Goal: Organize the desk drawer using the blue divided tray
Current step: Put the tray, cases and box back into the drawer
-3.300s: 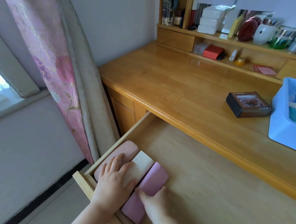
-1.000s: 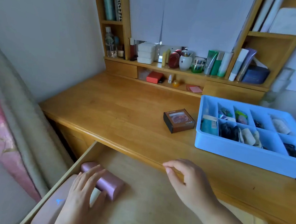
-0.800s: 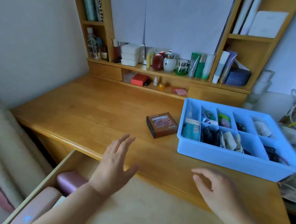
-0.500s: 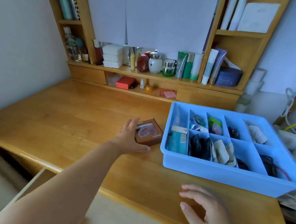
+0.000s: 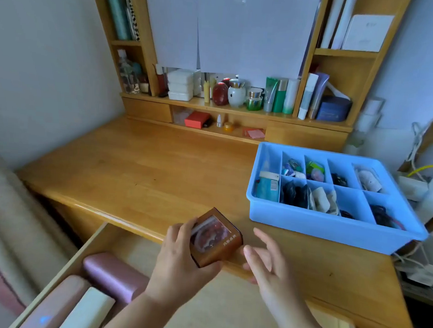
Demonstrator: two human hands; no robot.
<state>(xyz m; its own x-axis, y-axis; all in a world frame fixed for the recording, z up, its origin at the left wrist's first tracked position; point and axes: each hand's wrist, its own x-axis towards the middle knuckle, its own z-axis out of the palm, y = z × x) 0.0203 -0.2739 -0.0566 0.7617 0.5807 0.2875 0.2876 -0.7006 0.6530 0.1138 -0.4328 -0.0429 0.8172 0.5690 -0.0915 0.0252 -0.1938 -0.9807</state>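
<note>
Head view, showing your workspace from largest element to smallest. You are looking across the wooden desk (image 5: 146,174), whose open drawer (image 5: 226,311) is extending toward you at the bottom of the frame. The blue divided tray (image 5: 320,226) is sitting on the desktop to your right, well apart from both hands, with its compartments already holding small items. Three slim cases (image 5: 112,279), pink and cream, are lying side by side in the drawer's left corner.

Half a second ago your left hand was only reaching the small brown box (image 5: 216,240) where it lay flat beside the tray; now your left hand (image 5: 178,265) is gripping the box, lifted and tilted, over the desk's front edge above the drawer. This suggests the box is going into the drawer next, while the tray itself is not yet moved. Your right hand (image 5: 267,266) is hovering just beside the box with fingers spread and loosely curved, holding nothing, seemingly ready to steady or receive it.
</note>
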